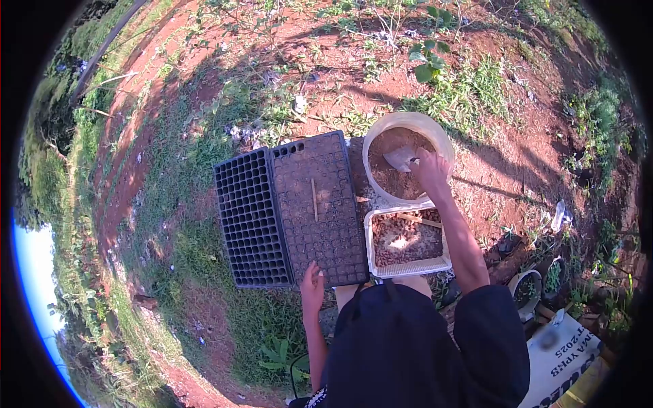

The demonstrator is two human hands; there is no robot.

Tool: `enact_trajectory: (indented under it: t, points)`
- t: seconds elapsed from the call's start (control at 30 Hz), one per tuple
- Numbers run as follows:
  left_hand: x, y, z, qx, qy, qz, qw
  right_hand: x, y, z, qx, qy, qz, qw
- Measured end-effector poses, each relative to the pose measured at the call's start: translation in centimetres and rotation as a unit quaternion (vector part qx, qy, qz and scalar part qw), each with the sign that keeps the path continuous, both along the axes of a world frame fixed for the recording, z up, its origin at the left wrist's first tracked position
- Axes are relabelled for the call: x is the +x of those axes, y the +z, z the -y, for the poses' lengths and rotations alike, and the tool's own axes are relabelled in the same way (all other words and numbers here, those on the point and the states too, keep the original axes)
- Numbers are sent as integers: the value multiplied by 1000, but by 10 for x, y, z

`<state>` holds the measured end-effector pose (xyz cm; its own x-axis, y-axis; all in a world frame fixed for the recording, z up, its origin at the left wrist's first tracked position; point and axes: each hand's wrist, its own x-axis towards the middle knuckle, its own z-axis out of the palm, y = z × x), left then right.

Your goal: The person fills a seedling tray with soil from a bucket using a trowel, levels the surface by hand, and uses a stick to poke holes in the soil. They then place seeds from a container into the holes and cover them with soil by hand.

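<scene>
My right hand (431,170) is closed on a pale, translucent scoop (397,159). The scoop dips into brown soil (389,144) inside a round whitish bucket (442,133). My left hand (312,284) rests at the near edge of a soil-filled seedling tray (299,197), its fingers loosely apart and apparently holding nothing. A thin wooden stick (314,200) lies across the soil of that tray. A few cells at its far left corner look dark and unfilled. Against its left side sits a black seedling tray (250,219) with bare cells.
Below the bucket stands a white basket (371,253) of small reddish-brown pieces, with a wooden stick (417,219) in it. To the lower right are another round container (537,289) and a printed white sack (561,357). Grass and red earth surround everything.
</scene>
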<state>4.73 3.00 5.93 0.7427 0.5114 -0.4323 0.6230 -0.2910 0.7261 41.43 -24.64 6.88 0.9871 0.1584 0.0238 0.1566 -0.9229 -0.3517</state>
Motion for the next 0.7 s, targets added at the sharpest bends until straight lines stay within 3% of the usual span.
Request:
enact_trajectory:
  t: [0.3, 0.4, 0.47, 0.57, 0.7]
  points:
    - [-6, -3, -8, 1, 6, 12, 1000, -14, 28, 11, 32, -40, 6, 999]
    - [-3, -2, -12, -15, 17, 9, 1000, -24, 44, 17, 4, -39, 87, 995]
    - [-1, -7, -18, 8, 0, 23, 1000, -28, 57, 20, 37, -71, 8, 997]
    - [5, -7, -26, -5, 10, 11, 1000, -37, 72, 21, 27, -95, -19, 995]
    - [12, 1, -35, -18, -7, 4, 1000, -44, 58, 28, 24, -100, 17, 995]
